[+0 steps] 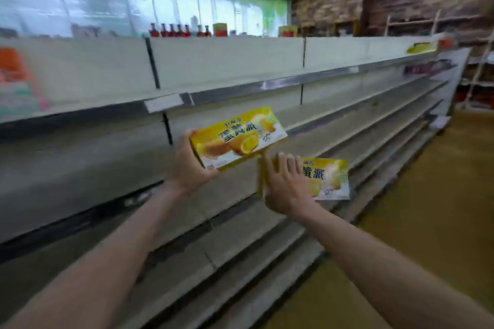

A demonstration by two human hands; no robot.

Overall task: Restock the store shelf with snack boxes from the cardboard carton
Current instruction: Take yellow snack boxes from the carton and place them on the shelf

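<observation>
My left hand (pixel 191 165) grips the left end of a yellow snack box (pixel 238 136), tilted up to the right in front of the grey store shelf (pixel 107 157). My right hand (pixel 284 181) holds a second yellow snack box (pixel 328 179) lower and to the right, fingers spread over its left part and thumb behind its edge. Both boxes hang in the air in front of the bare shelf boards. The cardboard carton is not in view.
Long grey shelf tiers (pixel 347 112) run away to the right, mostly bare. Red bottles (pixel 179 31) and small boxes stand beyond the top. A yellow pack (pixel 421 48) and dark packs (pixel 427 67) sit at the far end. Colourful packs (pixel 16 83) lie at left. Brown floor (pixel 441 195) is on the right.
</observation>
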